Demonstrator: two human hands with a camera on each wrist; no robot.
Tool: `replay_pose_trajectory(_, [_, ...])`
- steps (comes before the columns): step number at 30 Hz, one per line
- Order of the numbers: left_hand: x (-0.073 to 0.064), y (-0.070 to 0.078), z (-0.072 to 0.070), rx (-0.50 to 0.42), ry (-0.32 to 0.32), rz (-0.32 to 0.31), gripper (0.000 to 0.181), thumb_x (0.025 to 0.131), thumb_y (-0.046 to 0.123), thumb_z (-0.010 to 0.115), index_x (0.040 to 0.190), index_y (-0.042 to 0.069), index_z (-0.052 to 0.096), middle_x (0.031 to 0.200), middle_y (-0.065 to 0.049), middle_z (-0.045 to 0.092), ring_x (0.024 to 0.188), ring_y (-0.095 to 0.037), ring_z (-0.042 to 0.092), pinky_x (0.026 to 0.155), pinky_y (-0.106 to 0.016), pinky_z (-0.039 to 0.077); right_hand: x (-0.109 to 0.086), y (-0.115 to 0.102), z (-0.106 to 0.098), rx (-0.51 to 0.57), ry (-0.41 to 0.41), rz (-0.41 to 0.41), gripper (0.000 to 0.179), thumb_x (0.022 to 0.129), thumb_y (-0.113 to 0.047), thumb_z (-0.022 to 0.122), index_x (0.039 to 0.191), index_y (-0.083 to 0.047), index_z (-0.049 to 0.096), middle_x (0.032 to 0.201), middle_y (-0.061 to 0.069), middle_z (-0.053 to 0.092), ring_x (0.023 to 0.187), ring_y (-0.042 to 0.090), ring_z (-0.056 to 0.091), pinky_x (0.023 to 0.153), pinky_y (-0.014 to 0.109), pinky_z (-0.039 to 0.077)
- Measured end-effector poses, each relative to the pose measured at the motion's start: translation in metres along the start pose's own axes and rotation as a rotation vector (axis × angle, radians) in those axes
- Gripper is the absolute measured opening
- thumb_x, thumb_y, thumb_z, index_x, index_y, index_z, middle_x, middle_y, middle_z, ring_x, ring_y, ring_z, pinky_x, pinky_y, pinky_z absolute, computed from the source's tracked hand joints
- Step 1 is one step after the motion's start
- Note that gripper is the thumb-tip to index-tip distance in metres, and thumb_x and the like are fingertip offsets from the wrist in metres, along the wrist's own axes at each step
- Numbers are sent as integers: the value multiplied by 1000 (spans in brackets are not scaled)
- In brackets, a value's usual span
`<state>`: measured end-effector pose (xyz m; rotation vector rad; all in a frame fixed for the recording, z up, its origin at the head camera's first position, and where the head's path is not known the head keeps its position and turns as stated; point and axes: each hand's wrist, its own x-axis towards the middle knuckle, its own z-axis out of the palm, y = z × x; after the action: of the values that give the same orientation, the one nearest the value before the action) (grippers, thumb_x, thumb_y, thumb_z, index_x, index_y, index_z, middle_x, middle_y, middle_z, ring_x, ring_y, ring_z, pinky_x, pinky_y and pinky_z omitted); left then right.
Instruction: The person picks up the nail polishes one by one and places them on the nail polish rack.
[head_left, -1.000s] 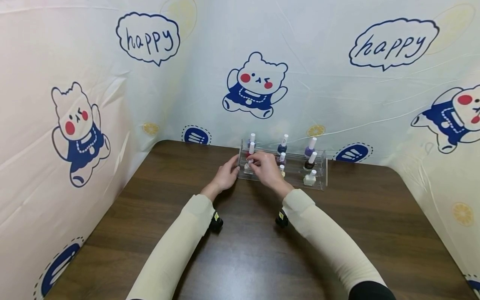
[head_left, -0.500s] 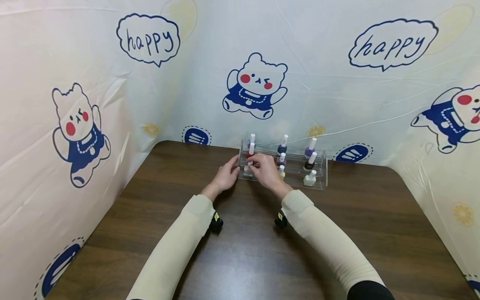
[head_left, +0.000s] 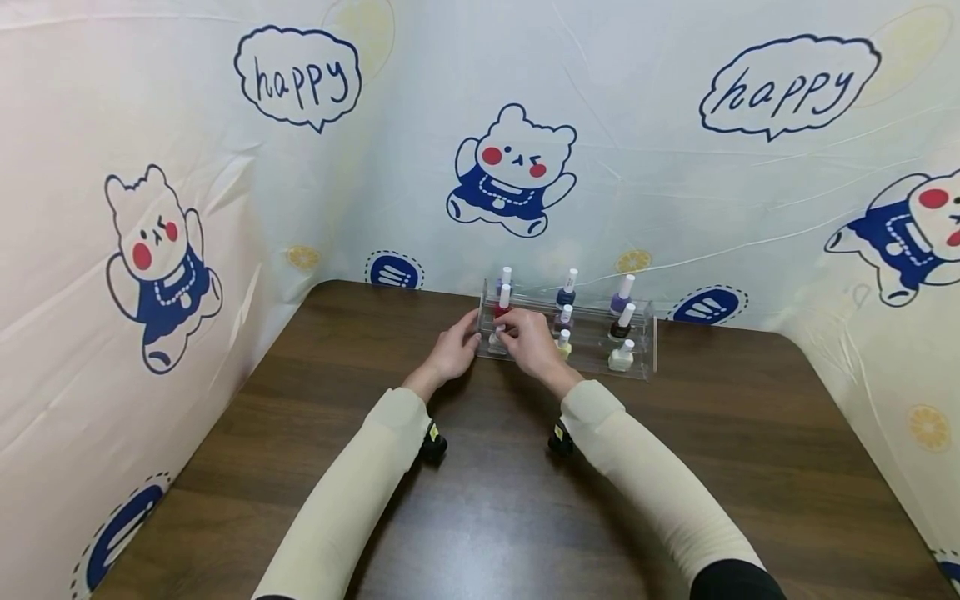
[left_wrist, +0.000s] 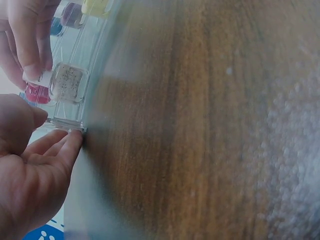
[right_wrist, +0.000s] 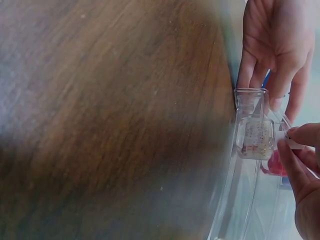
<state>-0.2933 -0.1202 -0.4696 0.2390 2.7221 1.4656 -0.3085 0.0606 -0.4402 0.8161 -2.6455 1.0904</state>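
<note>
A clear acrylic display rack with stepped tiers holds several nail polish bottles at the back of the table. My right hand pinches the white cap of a clear nail polish bottle with pale flecks, upright on the front tier at the left end. Its fingers hide part of the cap. The left hand rests its extended fingertips against the rack's left end panel. Just behind the pinched bottle stands a red nail polish bottle, partly covered by the right hand in the head view.
On the rack also stand a yellow bottle, a whitish bottle, a dark bottle, a purple bottle and a navy bottle. A printed cloth hangs close behind the brown wooden table.
The right hand and wrist have shifted very slightly left, showing a little more of the yellow bottle. My left hand stays against the rack's end, and the rack has not visibly moved.
</note>
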Motion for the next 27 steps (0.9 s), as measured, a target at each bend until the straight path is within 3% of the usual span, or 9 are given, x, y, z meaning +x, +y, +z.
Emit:
replay_pose_trajectory(15, [2,0,3,7,-4,2,56,110,14,45,163,17,28,153,-14,51,143,-31,45,120,-49,33,-2,2,3,4,18,33,19,95,-1,70,114,2,75,117,15,72,97,25,71,82,37,61])
replay_pose_trajectory(21, [1,-1,3,7,-4,6,56,109,14,46,163,17,29,153,-14,52,143,-30,45,121,-48,33,-5,1,0,20,24,11,22,94,-3,72,115,3,73,114,15,70,95,25,70,83,37,61])
replay_pose_trajectory(27, [1,-3,-2,-10,-12,-14,55,109,14,47,162,17,31,153,-15,52,142,-31,47,119,-49,36,-9,-5,-11,3,10,2,23,94,-9,74,116,0,74,120,13,69,109,27,67,94,42,58])
